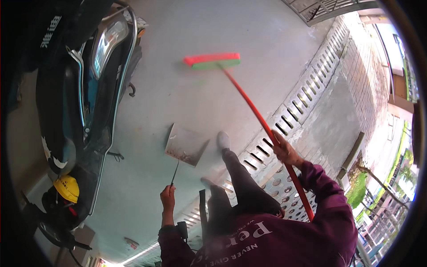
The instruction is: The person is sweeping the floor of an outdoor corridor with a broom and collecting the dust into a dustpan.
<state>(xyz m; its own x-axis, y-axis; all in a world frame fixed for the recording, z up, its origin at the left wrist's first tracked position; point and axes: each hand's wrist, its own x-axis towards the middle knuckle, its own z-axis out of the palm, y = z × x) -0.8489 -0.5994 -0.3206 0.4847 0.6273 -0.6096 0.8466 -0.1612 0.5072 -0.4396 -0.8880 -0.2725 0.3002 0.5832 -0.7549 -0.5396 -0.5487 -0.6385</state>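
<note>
My right hand (285, 149) grips the red handle of a broom (248, 100), whose rear end runs back under my right arm. The broom's head, red and green and slightly blurred, is above the grey floor or on it, ahead of me; which, I cannot tell. In my left hand (167, 197) is the thin dark handle of a metal dustpan (186, 142). The pan lies low in front of my feet, left of my forward shoe, with dirt and debris along its rear edge. Both hands are closed around their handles.
A parked electric scooter (115, 90) with a yellow helmet (66, 189) lines the left side. Its footrests stick out over the floor. A slotted drain cover (293, 110) runs diagonally at my right, beside paving. A metal grate (328, 10) stands at the top right.
</note>
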